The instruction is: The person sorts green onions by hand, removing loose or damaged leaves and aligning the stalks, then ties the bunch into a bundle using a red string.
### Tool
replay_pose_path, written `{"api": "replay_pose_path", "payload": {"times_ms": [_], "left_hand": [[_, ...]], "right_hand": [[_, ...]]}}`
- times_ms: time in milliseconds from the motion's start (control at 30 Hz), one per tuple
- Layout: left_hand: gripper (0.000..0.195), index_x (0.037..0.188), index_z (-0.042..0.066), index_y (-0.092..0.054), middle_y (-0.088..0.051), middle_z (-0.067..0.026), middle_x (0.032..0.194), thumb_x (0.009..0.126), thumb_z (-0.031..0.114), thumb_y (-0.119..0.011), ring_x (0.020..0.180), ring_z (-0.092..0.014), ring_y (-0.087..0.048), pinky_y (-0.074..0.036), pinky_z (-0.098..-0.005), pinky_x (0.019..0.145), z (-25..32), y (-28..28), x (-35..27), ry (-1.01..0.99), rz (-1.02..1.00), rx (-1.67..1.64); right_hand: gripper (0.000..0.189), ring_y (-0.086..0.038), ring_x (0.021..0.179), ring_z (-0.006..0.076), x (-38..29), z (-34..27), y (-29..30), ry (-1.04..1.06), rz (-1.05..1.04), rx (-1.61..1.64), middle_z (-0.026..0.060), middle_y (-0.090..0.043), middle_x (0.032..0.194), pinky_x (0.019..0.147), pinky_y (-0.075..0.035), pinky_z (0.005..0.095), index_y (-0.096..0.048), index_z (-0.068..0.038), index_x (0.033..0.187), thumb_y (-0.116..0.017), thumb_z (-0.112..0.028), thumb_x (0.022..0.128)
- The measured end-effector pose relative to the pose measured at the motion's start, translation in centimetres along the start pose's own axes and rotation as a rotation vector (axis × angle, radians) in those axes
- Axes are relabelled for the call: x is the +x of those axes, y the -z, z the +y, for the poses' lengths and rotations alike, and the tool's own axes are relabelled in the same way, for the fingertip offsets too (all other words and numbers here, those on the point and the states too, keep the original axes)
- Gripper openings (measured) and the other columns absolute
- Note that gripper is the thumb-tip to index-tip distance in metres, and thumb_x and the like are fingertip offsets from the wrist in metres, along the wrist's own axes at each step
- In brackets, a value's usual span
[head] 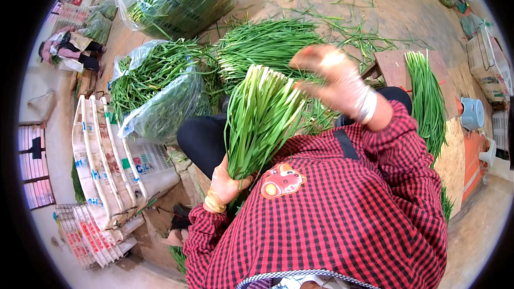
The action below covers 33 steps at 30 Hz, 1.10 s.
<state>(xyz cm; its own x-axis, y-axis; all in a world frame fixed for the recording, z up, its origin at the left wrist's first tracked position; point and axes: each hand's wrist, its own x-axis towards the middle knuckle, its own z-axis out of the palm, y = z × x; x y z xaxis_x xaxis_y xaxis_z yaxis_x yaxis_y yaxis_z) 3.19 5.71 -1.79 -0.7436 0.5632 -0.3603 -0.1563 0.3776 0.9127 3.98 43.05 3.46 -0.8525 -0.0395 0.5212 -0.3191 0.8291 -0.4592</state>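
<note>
A thick bunch of green leafy stalks, looking like garlic chives (pixel 263 116), stands tilted over my lap with its pale cut ends upward. Around its lower, leafy part my left hand (pixel 227 182) is closed. Beside the pale ends, to their right, my right hand (pixel 335 82) is raised and motion-blurred, fingers apart, with nothing seen in it. Behind the bunch a large pile of the same stalks (pixel 269 44) lies on the floor. Another neat bundle (pixel 425 92) rests on a small board-topped stand (pixel 395 68) to the right.
Two clear plastic bags of greens, one nearer (pixel 168 104) and one farther (pixel 196 4), stand at the left. White plastic crates (pixel 156 168) sit nearer me. Loose stalks (pixel 353 36) litter the floor. A blue stool (pixel 472 113) is at far right; another person (pixel 74 50) bends at far left.
</note>
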Motion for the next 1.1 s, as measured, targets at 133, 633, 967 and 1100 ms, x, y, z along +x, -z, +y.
{"api": "replay_pose_path", "payload": {"times_ms": [133,633,967,1100], "left_hand": [[0.068,0.136,0.002,-0.050,-0.068,-0.0071,0.117,0.072,-0.006,-0.073,0.103,-0.016,-0.065,-0.051,-0.0321,0.093,1.4,0.1,0.1,0.063,-0.016,0.109],[0.094,0.150,0.021,-0.040,-0.060,-0.0118,0.087,0.063,0.011,-0.075,0.077,-0.034,-0.064,-0.052,-0.0451,0.066,3.8,5.1,-1.0,-0.249,0.206,1.212],[0.088,0.148,0.022,-0.043,-0.060,-0.0100,0.085,0.066,0.013,-0.075,0.076,-0.032,-0.064,-0.051,-0.0436,0.064,4.1,5.5,-0.8,-0.269,0.099,1.279],[0.082,0.146,0.019,-0.046,-0.062,-0.0102,0.088,0.069,0.017,-0.075,0.079,-0.033,-0.065,-0.051,-0.0431,0.066,3.7,5.8,-1.0,-0.265,0.120,1.234]], "right_hand": [[0.023,-0.058,0.100,0.0278,-0.1,-3.6,-3.7,0.286,-0.218,0.063,0.0056,-0.062,0.099,0.094,-0.044,0.0451,-0.068,-0.013,0.095,-0.074,-0.027,0.078],[0.021,-0.067,0.093,0.0311,-3.7,6.4,-0.2,-0.329,-0.667,-0.492,0.0116,-0.067,0.102,0.078,-0.055,0.0409,-0.070,-0.011,0.096,-0.072,-0.013,0.075],[0.041,-0.070,0.096,0.0277,1.8,-7.0,-4.5,0.322,-0.605,-0.013,0.0099,-0.056,0.138,0.070,-0.060,0.0382,-0.062,-0.010,0.120,-0.064,-0.017,0.080],[0.029,-0.069,0.086,0.0247,1.3,-6.6,-5.0,0.466,-0.434,0.089,0.0073,-0.063,0.123,0.063,-0.058,0.0368,-0.065,-0.009,0.103,-0.066,-0.017,0.076]]}}
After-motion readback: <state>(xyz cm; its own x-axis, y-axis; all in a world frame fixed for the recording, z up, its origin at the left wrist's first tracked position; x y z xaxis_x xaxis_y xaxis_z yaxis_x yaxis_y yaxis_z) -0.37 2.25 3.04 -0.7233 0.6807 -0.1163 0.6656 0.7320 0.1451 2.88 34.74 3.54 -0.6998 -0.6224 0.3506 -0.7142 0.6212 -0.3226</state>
